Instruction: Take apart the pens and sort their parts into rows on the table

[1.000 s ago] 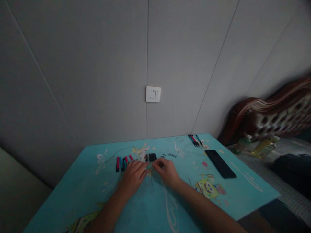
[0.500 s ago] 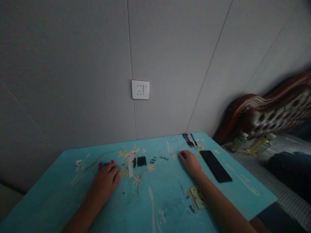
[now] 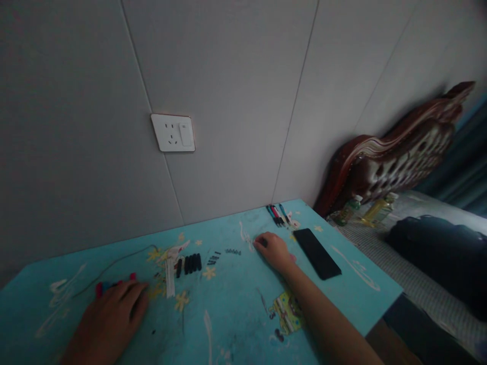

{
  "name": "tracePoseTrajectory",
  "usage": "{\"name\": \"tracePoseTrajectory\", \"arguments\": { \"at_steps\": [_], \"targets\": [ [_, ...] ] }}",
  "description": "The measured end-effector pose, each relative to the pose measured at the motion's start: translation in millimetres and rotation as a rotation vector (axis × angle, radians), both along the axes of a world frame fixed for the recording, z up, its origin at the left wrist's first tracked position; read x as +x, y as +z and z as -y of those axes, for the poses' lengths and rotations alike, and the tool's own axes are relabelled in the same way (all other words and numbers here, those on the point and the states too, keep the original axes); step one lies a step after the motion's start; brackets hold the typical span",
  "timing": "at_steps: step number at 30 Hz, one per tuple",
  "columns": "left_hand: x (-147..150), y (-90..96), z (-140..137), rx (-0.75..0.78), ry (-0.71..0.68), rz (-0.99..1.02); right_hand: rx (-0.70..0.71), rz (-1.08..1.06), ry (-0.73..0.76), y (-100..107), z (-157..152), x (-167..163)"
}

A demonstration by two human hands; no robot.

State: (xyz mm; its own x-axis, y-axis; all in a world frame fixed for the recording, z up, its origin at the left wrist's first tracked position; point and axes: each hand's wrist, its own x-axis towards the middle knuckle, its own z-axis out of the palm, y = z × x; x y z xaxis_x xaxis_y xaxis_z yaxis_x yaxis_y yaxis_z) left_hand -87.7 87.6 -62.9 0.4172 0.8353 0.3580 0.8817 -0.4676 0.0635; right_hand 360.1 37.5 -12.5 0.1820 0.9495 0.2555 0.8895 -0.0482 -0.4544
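My left hand (image 3: 112, 317) lies palm down on the table's left side, its fingers stretched over red and blue pen barrels (image 3: 114, 285) that it partly covers. To its right are thin white sticks (image 3: 170, 276) and a row of short black pieces (image 3: 192, 263). Small dark pieces (image 3: 213, 258) and a line of tiny springs (image 3: 233, 251) lie further right. Beyond these, my right hand (image 3: 273, 248) rests on the tabletop with curled fingers; whatever is in them, if anything, is hidden. Several assembled pens (image 3: 278, 215) lie behind it near the wall.
A black phone (image 3: 317, 253) lies right of my right hand. A yellow patterned picture (image 3: 288, 312) shows beside my right forearm on the blue table (image 3: 236, 294). Two bottles (image 3: 378, 209) stand by the bed headboard (image 3: 395, 152). A socket (image 3: 173, 133) is on the wall.
The camera view has turned to the right, so the table and both hands appear further left. Both hands keep about the same places on the table.
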Motion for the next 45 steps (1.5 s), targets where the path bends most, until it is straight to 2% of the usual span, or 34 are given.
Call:
{"name": "tracePoseTrajectory", "arguments": {
  "at_steps": [4,8,15,19,22,25,27,32,38,45],
  "targets": [
    [-4.5,-7.2,-2.5,0.064,0.005,-0.109,0.002,-0.005,0.012,-1.9,-1.3,1.8],
    [-4.3,-4.9,0.8,0.035,0.011,-0.147,0.022,-0.023,0.032,-2.5,1.0,3.5],
    [-4.6,-3.7,2.2,-0.005,0.001,-0.155,0.074,-0.047,0.004,-3.0,5.7,5.1],
    [5.8,2.0,5.7,0.05,-0.032,-0.12,0.077,-0.04,-0.004,-3.4,6.7,5.9],
    [23.5,10.5,17.0,0.142,-0.107,-0.043,0.063,-0.032,-0.013,-3.2,6.7,5.9],
    [44.2,18.8,32.9,0.178,-0.278,0.046,0.048,-0.012,-0.035,-2.1,6.6,5.3],
    [56.3,23.7,43.6,0.157,-0.371,0.086,0.042,0.016,-0.077,-1.0,6.3,5.4],
    [73.3,33.2,60.0,0.126,-0.477,0.128,0.005,0.126,-0.301,3.1,-0.5,11.1],
    [73.6,39.8,60.1,0.1,-0.471,0.125,-0.077,0.183,-0.491,9.8,-23.2,22.7],
    [70.9,47.9,63.0,0.069,-0.436,0.14,-0.143,0.198,-0.607,5.9,-34.1,32.9]
  ]
}}
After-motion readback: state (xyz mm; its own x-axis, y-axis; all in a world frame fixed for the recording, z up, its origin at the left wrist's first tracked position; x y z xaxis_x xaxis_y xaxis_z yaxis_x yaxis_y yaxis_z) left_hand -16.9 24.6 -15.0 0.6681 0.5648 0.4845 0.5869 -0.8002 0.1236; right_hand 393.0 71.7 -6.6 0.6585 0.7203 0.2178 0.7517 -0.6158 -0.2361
